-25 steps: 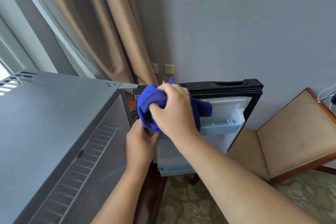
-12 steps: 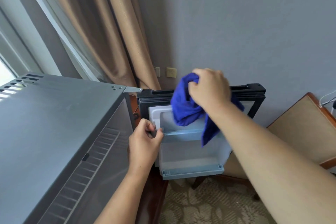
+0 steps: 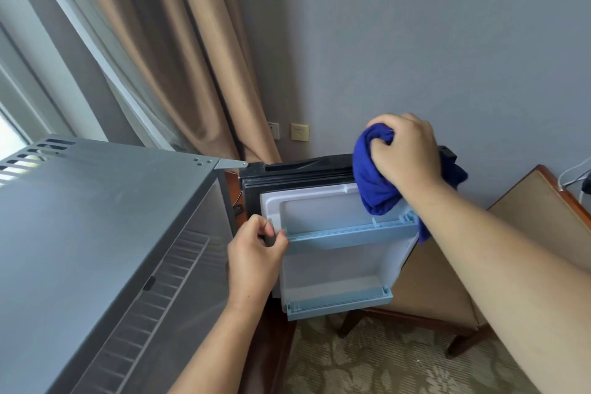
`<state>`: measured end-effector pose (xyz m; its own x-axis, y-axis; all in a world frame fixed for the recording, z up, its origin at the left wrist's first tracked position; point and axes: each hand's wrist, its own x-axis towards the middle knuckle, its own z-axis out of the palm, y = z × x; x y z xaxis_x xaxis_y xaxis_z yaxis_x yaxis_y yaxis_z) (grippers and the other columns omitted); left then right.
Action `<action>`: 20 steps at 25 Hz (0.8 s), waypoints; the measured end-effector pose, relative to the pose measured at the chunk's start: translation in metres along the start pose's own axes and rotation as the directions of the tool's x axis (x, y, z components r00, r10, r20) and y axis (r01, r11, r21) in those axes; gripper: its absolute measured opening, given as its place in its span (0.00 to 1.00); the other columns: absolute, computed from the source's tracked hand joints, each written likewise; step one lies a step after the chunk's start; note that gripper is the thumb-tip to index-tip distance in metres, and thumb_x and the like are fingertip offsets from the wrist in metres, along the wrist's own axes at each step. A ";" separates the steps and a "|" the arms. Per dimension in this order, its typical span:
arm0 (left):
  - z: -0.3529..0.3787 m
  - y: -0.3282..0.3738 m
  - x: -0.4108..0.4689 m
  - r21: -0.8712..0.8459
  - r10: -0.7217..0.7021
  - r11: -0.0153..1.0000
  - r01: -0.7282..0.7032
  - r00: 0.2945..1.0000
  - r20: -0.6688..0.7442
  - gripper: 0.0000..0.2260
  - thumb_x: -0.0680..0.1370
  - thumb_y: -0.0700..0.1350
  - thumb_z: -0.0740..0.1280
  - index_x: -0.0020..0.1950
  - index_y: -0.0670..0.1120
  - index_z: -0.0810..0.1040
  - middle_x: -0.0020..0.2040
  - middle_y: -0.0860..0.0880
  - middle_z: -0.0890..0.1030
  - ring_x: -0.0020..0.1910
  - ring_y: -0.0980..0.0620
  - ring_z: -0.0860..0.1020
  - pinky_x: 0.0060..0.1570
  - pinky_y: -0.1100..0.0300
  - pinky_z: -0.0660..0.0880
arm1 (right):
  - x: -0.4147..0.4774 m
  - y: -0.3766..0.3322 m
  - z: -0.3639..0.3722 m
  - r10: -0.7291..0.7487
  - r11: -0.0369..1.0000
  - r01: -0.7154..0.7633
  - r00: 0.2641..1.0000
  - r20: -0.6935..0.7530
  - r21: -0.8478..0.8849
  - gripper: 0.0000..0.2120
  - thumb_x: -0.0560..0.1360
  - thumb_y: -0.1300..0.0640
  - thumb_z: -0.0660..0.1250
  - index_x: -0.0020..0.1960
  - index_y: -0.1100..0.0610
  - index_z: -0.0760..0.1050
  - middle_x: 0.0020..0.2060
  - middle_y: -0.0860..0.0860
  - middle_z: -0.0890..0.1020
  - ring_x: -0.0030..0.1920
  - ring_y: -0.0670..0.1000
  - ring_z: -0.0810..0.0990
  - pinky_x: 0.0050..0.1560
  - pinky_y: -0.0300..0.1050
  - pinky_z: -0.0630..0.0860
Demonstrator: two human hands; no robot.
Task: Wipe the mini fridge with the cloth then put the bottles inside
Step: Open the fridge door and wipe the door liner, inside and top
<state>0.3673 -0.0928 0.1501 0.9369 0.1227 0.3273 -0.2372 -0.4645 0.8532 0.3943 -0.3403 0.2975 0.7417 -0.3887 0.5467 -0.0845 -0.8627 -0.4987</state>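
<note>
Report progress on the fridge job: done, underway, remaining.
Done: the fridge door stands open; which surfaces are wiped cannot be told. Underway: the right hand grips the blue cloth at the door's top corner while the left hand holds its inner edge. Remaining: bottles, none in view; both door shelves hold nothing.

One mini fridge (image 3: 96,201), one cloth (image 3: 374,182), two hands (image 3: 256,253) (image 3: 406,150), one chair (image 3: 527,201), two door shelves (image 3: 348,233) (image 3: 339,301).

A deep blue cloth (image 3: 375,182), grey mini fridge (image 3: 96,217) with pale blue door shelves (image 3: 348,233), beige curtain (image 3: 179,51).
</note>
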 end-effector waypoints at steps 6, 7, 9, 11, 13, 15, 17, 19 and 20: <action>-0.002 0.001 0.000 -0.054 -0.032 0.998 0.032 0.999 -0.001 0.15 0.73 0.43 0.74 0.37 0.50 0.67 0.33 0.52 0.72 0.31 0.55 0.69 0.34 0.54 0.70 | -0.023 -0.114 0.063 -0.260 0.957 0.230 0.951 0.168 0.178 0.17 0.69 0.58 0.62 0.54 0.43 0.77 0.48 0.48 0.79 0.48 0.57 0.79 0.46 0.49 0.77; -0.002 0.001 0.000 -0.072 -0.037 0.997 0.037 0.999 -0.003 0.15 0.72 0.43 0.74 0.37 0.50 0.67 0.33 0.52 0.72 0.31 0.55 0.69 0.34 0.55 0.69 | -0.026 -0.129 0.072 -0.283 0.948 0.242 0.937 0.202 0.205 0.17 0.69 0.59 0.62 0.53 0.43 0.77 0.49 0.48 0.79 0.48 0.57 0.79 0.47 0.49 0.77; -0.004 0.000 -0.001 -0.095 -0.030 0.995 0.029 1.000 -0.004 0.14 0.72 0.43 0.74 0.38 0.50 0.68 0.34 0.52 0.73 0.32 0.54 0.70 0.35 0.56 0.70 | -0.028 -0.144 0.084 -0.294 0.950 0.245 0.911 0.290 0.193 0.17 0.72 0.59 0.60 0.53 0.43 0.80 0.51 0.49 0.80 0.51 0.58 0.78 0.49 0.49 0.76; -0.004 -0.003 -0.002 -0.096 -0.010 0.995 0.010 1.000 -0.007 0.14 0.73 0.43 0.74 0.39 0.50 0.68 0.34 0.52 0.73 0.32 0.53 0.70 0.36 0.55 0.71 | -0.028 -0.140 0.089 -0.272 0.962 0.243 0.882 0.384 0.122 0.14 0.74 0.51 0.58 0.54 0.43 0.80 0.52 0.50 0.81 0.54 0.59 0.78 0.52 0.50 0.75; -0.003 -0.005 -0.002 -0.094 0.006 0.996 -0.008 1.000 -0.023 0.14 0.73 0.43 0.74 0.38 0.50 0.67 0.34 0.52 0.71 0.32 0.54 0.69 0.35 0.56 0.69 | -0.028 -0.129 0.083 -0.257 0.964 0.257 0.845 0.469 0.065 0.20 0.72 0.34 0.56 0.57 0.41 0.77 0.55 0.48 0.80 0.57 0.58 0.78 0.56 0.52 0.75; -0.002 -0.007 -0.003 -0.093 0.025 0.995 -0.029 0.999 -0.040 0.15 0.73 0.43 0.74 0.38 0.51 0.67 0.33 0.53 0.71 0.31 0.54 0.68 0.34 0.59 0.68 | -0.031 -0.121 0.078 -0.244 0.964 0.265 0.814 0.527 0.037 0.30 0.65 0.23 0.56 0.61 0.35 0.72 0.58 0.45 0.78 0.59 0.54 0.77 0.59 0.55 0.74; -0.001 -0.008 -0.004 -0.084 0.033 0.996 -0.038 0.998 -0.050 0.15 0.72 0.43 0.74 0.38 0.51 0.67 0.34 0.53 0.71 0.31 0.55 0.68 0.35 0.58 0.68 | -0.030 -0.118 0.075 -0.233 0.969 0.241 0.826 0.513 0.052 0.29 0.64 0.24 0.61 0.62 0.33 0.71 0.58 0.44 0.77 0.60 0.54 0.77 0.58 0.53 0.74; -0.001 -0.008 -0.005 -0.055 0.015 0.998 -0.019 0.998 -0.059 0.15 0.73 0.44 0.74 0.38 0.51 0.67 0.33 0.53 0.72 0.30 0.55 0.68 0.34 0.56 0.69 | -0.022 -0.106 0.069 -0.211 0.976 0.214 0.863 0.458 0.046 0.19 0.64 0.31 0.64 0.52 0.36 0.74 0.52 0.45 0.79 0.55 0.55 0.79 0.50 0.48 0.74; 0.000 -0.008 -0.005 -0.042 0.006 0.999 -0.009 0.998 -0.062 0.15 0.73 0.45 0.74 0.38 0.51 0.67 0.33 0.53 0.71 0.30 0.55 0.68 0.33 0.55 0.69 | -0.016 -0.095 0.063 -0.186 0.980 0.198 0.881 0.435 0.017 0.15 0.64 0.33 0.64 0.47 0.39 0.74 0.48 0.45 0.80 0.51 0.56 0.79 0.47 0.47 0.74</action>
<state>0.3645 -0.0891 0.1414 0.9178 0.1737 0.3570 -0.2560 -0.4284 0.8665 0.4323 -0.2317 0.2933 0.9587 -0.0414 0.2813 0.0754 -0.9169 -0.3919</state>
